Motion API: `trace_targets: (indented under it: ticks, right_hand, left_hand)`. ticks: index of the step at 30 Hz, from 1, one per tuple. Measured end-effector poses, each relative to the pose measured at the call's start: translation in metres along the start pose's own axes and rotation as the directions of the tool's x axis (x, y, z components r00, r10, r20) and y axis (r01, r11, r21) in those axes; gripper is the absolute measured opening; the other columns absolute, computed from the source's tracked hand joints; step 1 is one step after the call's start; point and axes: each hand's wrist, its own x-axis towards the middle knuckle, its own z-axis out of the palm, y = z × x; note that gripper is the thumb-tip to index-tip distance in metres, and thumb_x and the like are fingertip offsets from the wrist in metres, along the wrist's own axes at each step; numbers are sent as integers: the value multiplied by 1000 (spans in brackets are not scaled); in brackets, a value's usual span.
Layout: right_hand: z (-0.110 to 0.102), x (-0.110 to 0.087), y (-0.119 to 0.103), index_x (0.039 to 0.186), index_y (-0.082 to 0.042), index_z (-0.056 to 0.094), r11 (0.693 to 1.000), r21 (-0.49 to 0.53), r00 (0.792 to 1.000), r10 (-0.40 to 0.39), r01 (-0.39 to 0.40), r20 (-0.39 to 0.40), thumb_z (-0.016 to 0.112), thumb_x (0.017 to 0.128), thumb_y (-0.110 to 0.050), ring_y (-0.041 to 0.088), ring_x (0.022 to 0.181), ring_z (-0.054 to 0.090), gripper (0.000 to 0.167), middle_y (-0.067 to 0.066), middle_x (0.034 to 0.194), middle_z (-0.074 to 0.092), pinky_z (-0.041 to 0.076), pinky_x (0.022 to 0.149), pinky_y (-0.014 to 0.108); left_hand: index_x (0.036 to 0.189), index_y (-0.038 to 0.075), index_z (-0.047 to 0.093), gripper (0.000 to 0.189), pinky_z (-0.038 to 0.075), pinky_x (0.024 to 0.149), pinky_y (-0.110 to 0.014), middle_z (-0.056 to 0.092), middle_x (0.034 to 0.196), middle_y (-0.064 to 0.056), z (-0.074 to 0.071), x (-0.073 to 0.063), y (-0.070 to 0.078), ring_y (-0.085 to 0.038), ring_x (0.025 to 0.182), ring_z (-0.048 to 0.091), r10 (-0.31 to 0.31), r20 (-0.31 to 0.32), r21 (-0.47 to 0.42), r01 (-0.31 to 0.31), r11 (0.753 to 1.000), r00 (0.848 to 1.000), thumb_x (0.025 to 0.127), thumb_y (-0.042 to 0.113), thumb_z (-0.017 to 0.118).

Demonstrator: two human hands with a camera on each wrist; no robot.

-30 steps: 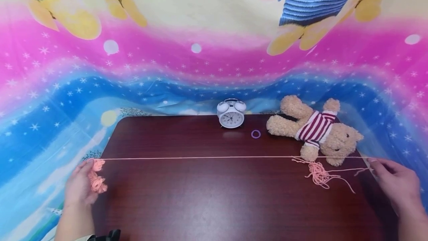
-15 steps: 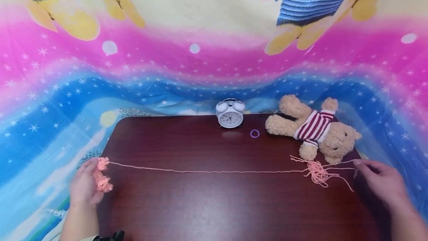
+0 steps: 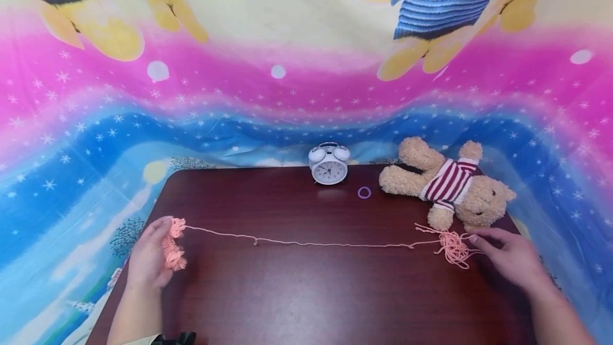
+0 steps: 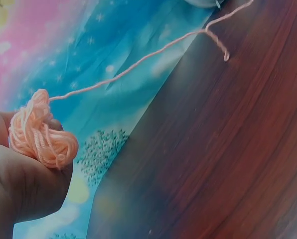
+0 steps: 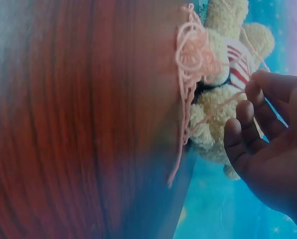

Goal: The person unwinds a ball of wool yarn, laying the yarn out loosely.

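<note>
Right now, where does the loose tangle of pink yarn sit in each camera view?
Head: the loose tangle is right of centre, below the teddy bear, by the right hand.
Left wrist: not in this picture.
Right wrist: upper part, right of centre, in front of the bear.
Shared landmark: the dark red tabletop, in all three.

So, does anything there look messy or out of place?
Yes: the loose yarn beside the teddy bear is in a tangle, unlike the neater bundle in the left hand. Nothing looks spilled or damaged.
</note>
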Motion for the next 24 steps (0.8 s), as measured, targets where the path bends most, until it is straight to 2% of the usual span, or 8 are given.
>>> trace_targets:
  ticks: [2,4,11,16,18,20,23,24]
  right_hand:
    - [2,1,-2,125,-13,75,1000,6,1000,-14,14,20,70,101,-36,37,112,66,34,24,125,70,52,80,42]
    - [4,2,-4,127,-14,74,1000,13,999,-18,18,44,69,101,-36,48,118,61,34,24,127,69,51,83,47]
    - [3,5,-8,127,-15,73,998,21,998,-53,53,34,71,100,-24,43,118,60,28,22,127,69,48,80,36]
    - [4,7,-21,124,-16,75,997,31,998,-70,70,-5,71,100,-27,23,113,62,27,18,125,71,47,78,23]
    - [7,9,-28,124,-16,75,996,43,997,-76,77,-15,71,100,-27,19,112,62,27,16,126,71,47,77,21]
    - [12,11,-35,125,-15,75,995,58,996,-84,85,-16,71,100,-26,21,111,62,27,16,125,71,47,76,20]
    - [18,14,-48,126,-14,74,992,79,995,-101,102,-17,70,101,-26,31,112,63,28,15,122,73,48,76,23]
    - [21,16,-52,127,-14,73,990,96,995,-102,102,-8,69,101,-26,31,104,65,29,16,113,74,48,73,25]
  left_hand:
    - [122,25,56,17,49,39,-31,65,82,7,6,2,-3,-14,49,53,2,2,2,-2,1000,1000,108,35,56]
    - [121,25,58,16,48,39,-30,64,84,8,12,3,-5,-13,50,54,-2,-3,9,2,1000,1000,108,35,57]
    - [121,26,57,16,48,39,-29,62,85,9,32,4,-11,-13,50,52,-22,13,45,21,999,1000,107,36,57]
    - [119,24,58,16,47,38,-28,62,86,10,46,4,-15,-11,47,50,-13,25,45,12,999,1000,107,35,59]
    - [120,24,58,18,46,38,-28,62,87,10,52,4,-18,-11,47,49,-15,29,62,14,998,999,106,35,60]
    - [120,22,57,20,46,38,-28,62,88,9,57,4,-20,-11,47,49,-18,35,76,16,997,999,106,36,60]
    - [123,19,54,25,47,37,-29,61,85,8,64,4,-24,-12,46,50,-23,50,86,18,996,998,106,36,61]
    - [124,18,53,26,47,37,-29,61,84,7,67,4,-26,-12,45,50,-23,53,88,18,996,998,106,35,61]
